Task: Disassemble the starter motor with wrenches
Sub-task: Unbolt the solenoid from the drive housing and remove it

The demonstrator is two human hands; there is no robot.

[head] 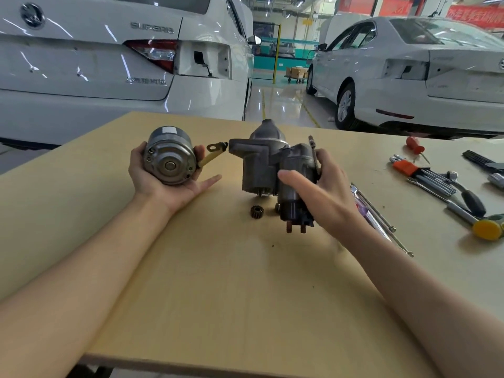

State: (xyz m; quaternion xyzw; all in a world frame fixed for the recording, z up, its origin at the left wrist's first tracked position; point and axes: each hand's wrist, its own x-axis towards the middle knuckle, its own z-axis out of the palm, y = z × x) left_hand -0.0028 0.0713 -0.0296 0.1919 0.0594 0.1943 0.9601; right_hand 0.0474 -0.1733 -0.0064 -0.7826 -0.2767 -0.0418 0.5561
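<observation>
Two white sedans at rear: left car [109, 64] cropped at frame's left and top, "SUPERB" lettering legible, lower badge too blurred to read; right car [422, 77] cut off at right edge, tail-lamp pocket bare. Wooden workbench [231, 296] across foreground, near edge and right side out of frame.

On bench, centre: starter motor front housing w/ solenoid [272, 167], upright-ish, gripped by right hand [324, 197], fingers curled round solenoid side, thumb across front; fingertips hidden behind body. Thin wrench [313, 154] pinched in same hand against housing, lower part hidden by palm, type can't be told. Copper terminals at solenoid's lower end, slightly blurred.

Separated motor can [170, 155], cylindrical, end cap toward camera, cradled in left hand [169, 184] above bench, left of housing & apart from it; fingers wrapped behind can, tips only partly visible, little finger straight out. Yellow-sleeved lead w/ ring terminal [214, 152] sticking from can toward housing.

Right side: hex key set in orange holder [409, 169], mallet w/ yellow face [485, 227] partly cropped, red-handled screwdriver [416, 145], long through-bolts [381, 214] partly behind right wrist.

Small pinion gear [256, 211] loose on bench just below housing.
</observation>
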